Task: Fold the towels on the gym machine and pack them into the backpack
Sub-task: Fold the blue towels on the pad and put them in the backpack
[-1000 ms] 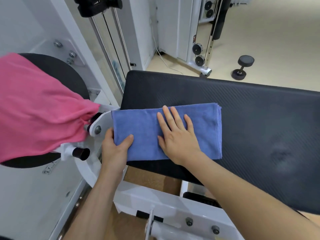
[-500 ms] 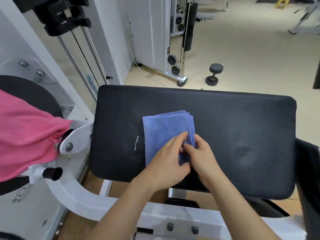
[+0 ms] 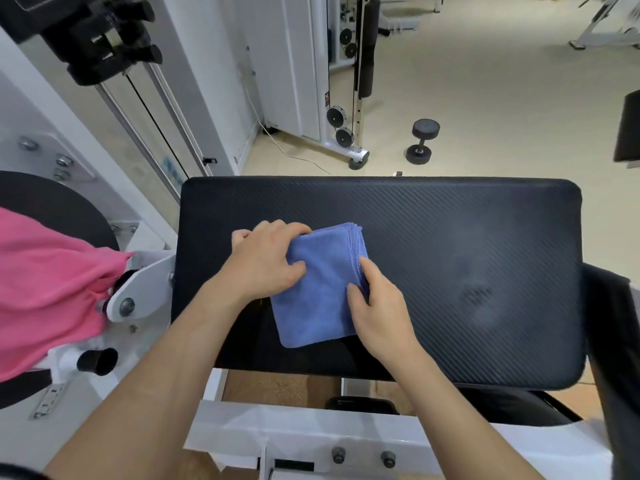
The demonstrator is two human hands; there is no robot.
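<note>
Blue towel [image 3: 315, 299] sits as a small thick square mid-left on the black pad [image 3: 450, 237], layered edges to the right; left hand [image 3: 263, 261] has fingers [image 3: 270, 229] curled over its far-left corner w/ thumb on top, right hand [image 3: 377, 306] pinches the layered edge, thumb above & fingers at the side. I'd hold both grips firm so layers don't splay, square the corners, press flat, then lift as one block. Pink towel [image 3: 45, 289] hangs unfolded at left, prob. next; backpack not in view.

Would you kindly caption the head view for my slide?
Left hand and right hand hold a folded blue towel on the pad.
</note>
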